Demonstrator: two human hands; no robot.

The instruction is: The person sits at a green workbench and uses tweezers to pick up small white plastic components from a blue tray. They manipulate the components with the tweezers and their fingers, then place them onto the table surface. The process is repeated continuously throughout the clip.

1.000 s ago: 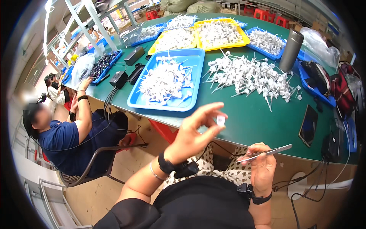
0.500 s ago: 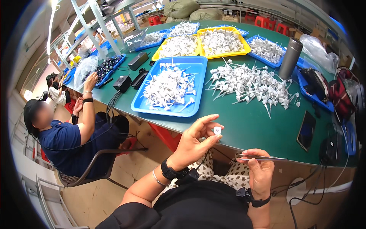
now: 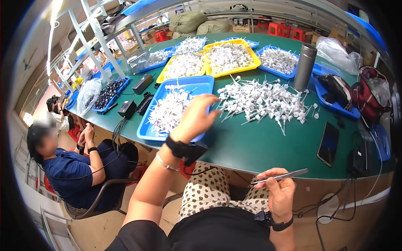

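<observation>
My left hand (image 3: 196, 119) hovers over the right side of a blue tray (image 3: 202, 86), its thumb and fingers apart and no piece visible between them. A heap of small white parts with thin stems (image 3: 169, 109) lies in that tray, partly hidden by the hand. To the right of my fingertips, a larger loose pile of the same stemmed white parts (image 3: 264, 100) is spread on the green table. Near the table's front edge, my right hand (image 3: 279, 193) grips metal tweezers (image 3: 289, 174), pinched between thumb and fingers.
Yellow trays (image 3: 254, 65) and more blue trays of white parts stand farther back on the table (image 3: 251, 144). To the right are a grey bottle (image 3: 305, 67), a phone (image 3: 328, 143) and a bag (image 3: 368, 94). A co-worker (image 3: 71, 163) sits at the left.
My left hand has moved forward and left over the tray, and the white piece it pinched is no longer visible. The tweezers stay in my right hand. The co-worker's hands have come down.
</observation>
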